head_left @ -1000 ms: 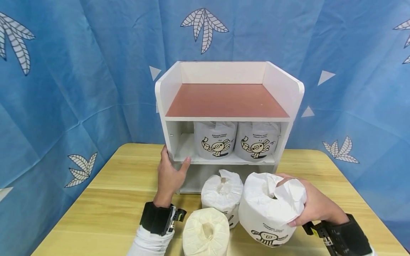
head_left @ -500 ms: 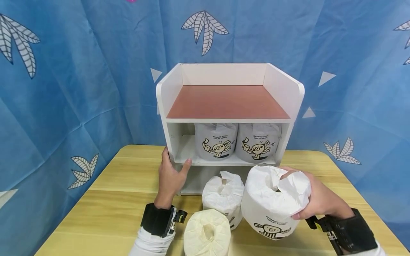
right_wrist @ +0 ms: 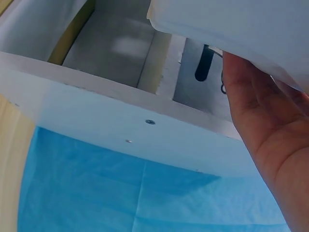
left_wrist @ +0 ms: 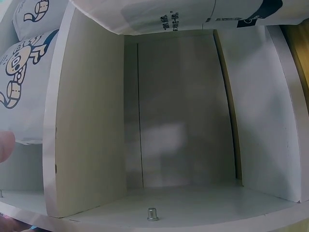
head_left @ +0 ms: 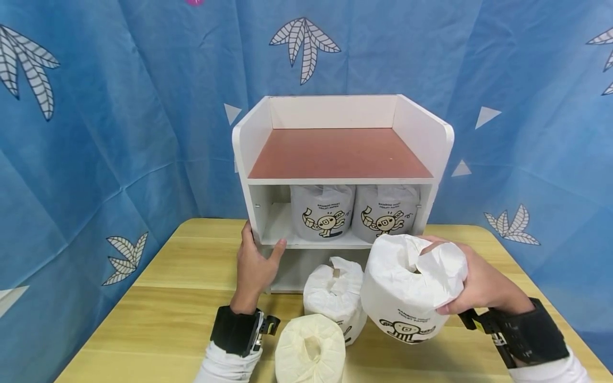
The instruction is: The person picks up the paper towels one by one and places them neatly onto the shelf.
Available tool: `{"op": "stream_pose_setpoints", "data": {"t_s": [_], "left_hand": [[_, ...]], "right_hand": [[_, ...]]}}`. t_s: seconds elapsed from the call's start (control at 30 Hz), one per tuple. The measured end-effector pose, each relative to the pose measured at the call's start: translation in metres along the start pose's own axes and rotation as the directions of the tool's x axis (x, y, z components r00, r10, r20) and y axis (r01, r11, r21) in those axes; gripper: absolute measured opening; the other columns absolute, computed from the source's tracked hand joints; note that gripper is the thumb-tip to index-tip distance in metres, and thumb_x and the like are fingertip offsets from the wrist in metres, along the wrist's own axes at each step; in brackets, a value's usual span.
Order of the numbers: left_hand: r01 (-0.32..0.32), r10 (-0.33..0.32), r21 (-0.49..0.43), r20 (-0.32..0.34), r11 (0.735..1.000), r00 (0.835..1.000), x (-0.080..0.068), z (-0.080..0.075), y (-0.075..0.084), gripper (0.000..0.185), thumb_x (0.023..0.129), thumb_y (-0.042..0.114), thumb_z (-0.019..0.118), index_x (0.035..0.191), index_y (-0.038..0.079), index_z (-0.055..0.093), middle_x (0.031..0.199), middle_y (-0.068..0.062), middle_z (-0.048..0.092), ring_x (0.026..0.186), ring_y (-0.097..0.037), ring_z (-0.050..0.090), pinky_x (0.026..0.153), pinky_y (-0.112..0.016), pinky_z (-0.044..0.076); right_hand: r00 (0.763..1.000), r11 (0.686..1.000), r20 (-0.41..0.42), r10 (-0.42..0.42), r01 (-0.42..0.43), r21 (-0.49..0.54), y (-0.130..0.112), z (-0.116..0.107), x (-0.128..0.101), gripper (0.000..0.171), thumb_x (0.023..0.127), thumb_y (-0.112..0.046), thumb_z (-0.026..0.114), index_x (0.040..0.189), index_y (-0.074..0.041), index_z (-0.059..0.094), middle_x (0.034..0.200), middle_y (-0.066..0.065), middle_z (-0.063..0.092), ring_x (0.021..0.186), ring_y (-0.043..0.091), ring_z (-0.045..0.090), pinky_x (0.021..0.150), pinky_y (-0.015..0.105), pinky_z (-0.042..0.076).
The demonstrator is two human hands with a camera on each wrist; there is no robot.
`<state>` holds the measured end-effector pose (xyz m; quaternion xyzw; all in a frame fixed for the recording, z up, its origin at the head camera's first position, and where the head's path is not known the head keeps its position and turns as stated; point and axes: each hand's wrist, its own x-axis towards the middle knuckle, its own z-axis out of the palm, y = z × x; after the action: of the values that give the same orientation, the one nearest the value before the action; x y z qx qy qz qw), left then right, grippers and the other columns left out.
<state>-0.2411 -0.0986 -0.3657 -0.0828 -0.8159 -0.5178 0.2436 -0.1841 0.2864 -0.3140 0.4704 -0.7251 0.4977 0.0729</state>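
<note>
My right hand (head_left: 483, 279) grips a white wrapped toilet paper roll (head_left: 392, 290), lifted in front of the shelf's lower right corner and tilted. In the right wrist view this hand (right_wrist: 270, 116) has its fingers against the pale roll (right_wrist: 217, 24); the fingertips are partly hidden. At the left, my left hand (head_left: 256, 268) holds the side panel of the small white shelf (head_left: 254, 213), thumb on the inner side. Its thumb tip (left_wrist: 6, 145) just enters the left wrist view. Two wrapped rolls, one left (head_left: 323, 213) and one right (head_left: 385, 210), stand in the middle compartment.
On the wooden table (head_left: 158, 330), another white wrapped roll (head_left: 330, 292) stands before the shelf, with a cream wrapped roll (head_left: 292, 351) nearer. Room shows left of the rolls in the middle compartment. The lower compartment (left_wrist: 188, 116) is bare. A blue curtain (head_left: 143, 80) hangs behind.
My right hand has raised the toilet paper roll and brought it slightly right, toward the shelf's middle board. My left hand stays on the side panel. The view has shifted slightly.
</note>
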Motion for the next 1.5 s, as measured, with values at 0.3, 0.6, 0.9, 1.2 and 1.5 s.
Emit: {"op": "stream_pose_setpoints", "data": {"t_s": [0.3,0.6,0.9,1.2,1.5], "left_hand": [[0.008,-0.008,0.003,-0.004,1.000,1.000,0.000,-0.001,0.001,0.085,0.088,0.024,0.071,0.152,0.003,0.018,0.139,-0.025,0.043,0.123,-0.041,0.045,0.100,-0.060,0.035],[0.029,-0.029,0.001,0.001,1.000,1.000,0.000,-0.001,0.000,0.085,0.088,0.027,0.071,0.152,0.004,0.020,0.138,-0.024,0.044,0.124,-0.040,0.045,0.101,-0.059,0.035],[0.026,-0.026,-0.006,0.010,1.000,1.000,-0.001,0.000,0.000,0.084,0.089,0.027,0.071,0.152,0.005,0.020,0.138,-0.024,0.044,0.123,-0.040,0.046,0.100,-0.059,0.035],[0.029,-0.029,-0.010,0.008,1.000,1.000,-0.002,-0.001,0.000,0.084,0.089,0.025,0.071,0.152,0.005,0.019,0.139,-0.024,0.043,0.124,-0.040,0.045,0.101,-0.060,0.034],[0.040,-0.040,-0.005,0.011,0.999,0.999,0.000,-0.001,0.000,0.084,0.089,0.025,0.070,0.152,0.005,0.018,0.140,-0.024,0.043,0.125,-0.040,0.044,0.101,-0.060,0.033]], "right_hand": [[0.999,0.999,-0.010,0.036,-0.037,-0.020,-0.011,-0.009,0.011,0.079,0.045,0.008,0.086,0.119,-0.005,0.060,0.128,0.001,0.060,0.105,0.011,0.059,0.088,0.022,0.048],[0.994,0.989,-0.043,0.104,-0.108,-0.103,-0.021,-0.015,0.018,0.087,0.045,0.008,0.087,0.126,0.002,0.056,0.122,-0.001,0.063,0.101,0.010,0.059,0.085,0.020,0.048],[1.000,0.991,-0.015,0.026,-0.027,-0.133,-0.023,-0.022,0.027,0.090,0.045,0.002,0.088,0.128,0.005,0.054,0.122,0.003,0.064,0.101,0.011,0.061,0.085,0.021,0.048],[0.997,0.984,-0.024,0.072,-0.075,-0.160,-0.034,-0.027,0.037,0.093,0.044,0.006,0.087,0.130,0.009,0.051,0.114,0.003,0.066,0.098,0.011,0.061,0.084,0.022,0.048],[0.999,0.984,-0.022,-0.023,0.019,-0.175,-0.035,-0.036,0.046,0.098,0.042,0.005,0.087,0.133,0.000,0.054,0.114,0.001,0.067,0.098,0.010,0.061,0.085,0.019,0.045]]}}
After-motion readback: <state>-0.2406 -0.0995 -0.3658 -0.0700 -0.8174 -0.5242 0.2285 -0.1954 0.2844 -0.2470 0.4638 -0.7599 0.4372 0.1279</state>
